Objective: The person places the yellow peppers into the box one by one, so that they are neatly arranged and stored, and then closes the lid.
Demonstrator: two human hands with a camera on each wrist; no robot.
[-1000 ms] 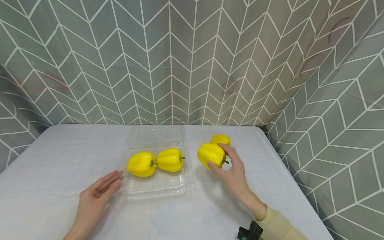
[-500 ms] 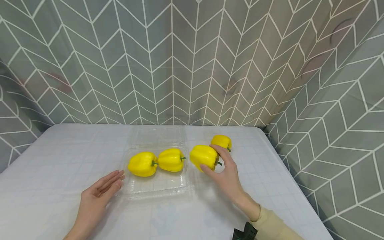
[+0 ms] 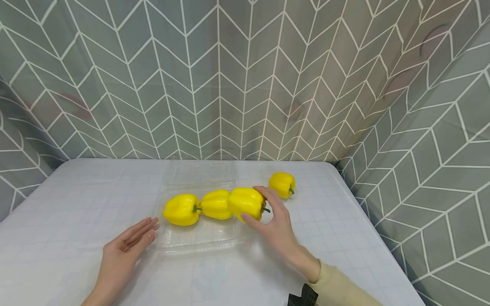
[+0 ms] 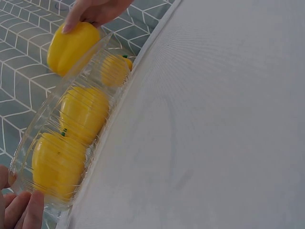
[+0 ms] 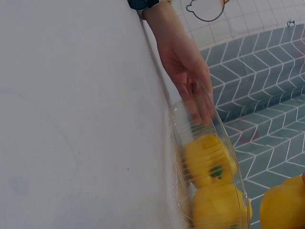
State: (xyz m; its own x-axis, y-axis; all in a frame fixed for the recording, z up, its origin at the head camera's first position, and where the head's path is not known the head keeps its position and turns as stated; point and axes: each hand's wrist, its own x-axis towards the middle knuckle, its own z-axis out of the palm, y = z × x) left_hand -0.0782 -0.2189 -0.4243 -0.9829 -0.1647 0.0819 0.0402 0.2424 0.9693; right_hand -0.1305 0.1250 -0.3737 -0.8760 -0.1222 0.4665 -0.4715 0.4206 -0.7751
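Note:
In the head view my right hand point(image 3: 281, 229) holds a yellow bell pepper point(image 3: 246, 202) with thumb and fingers, above the right side of a clear plastic clamshell container point(image 3: 199, 238). Inside the container two more yellow bell peppers lie on their sides, a left pepper point(image 3: 180, 209) and a right pepper point(image 3: 214, 204), the latter partly covered by the held one. My left hand point(image 3: 122, 250) rests by the container's left edge with its fingers extended. In the left wrist view the held pepper point(image 4: 71, 47) hangs beyond the container's wall, above its rim.
Another yellow bell pepper point(image 3: 282, 184) lies on the table to the right, behind my right hand. The container's clear lid point(image 3: 200, 173) lies folded back towards the patterned curtain point(image 3: 229, 85). A pale cloth covers the table point(image 3: 84, 191).
My right hand has carried the held pepper leftwards, from beside the container to over its right side. The pepper on the table behind has come into full view. My left hand stays put.

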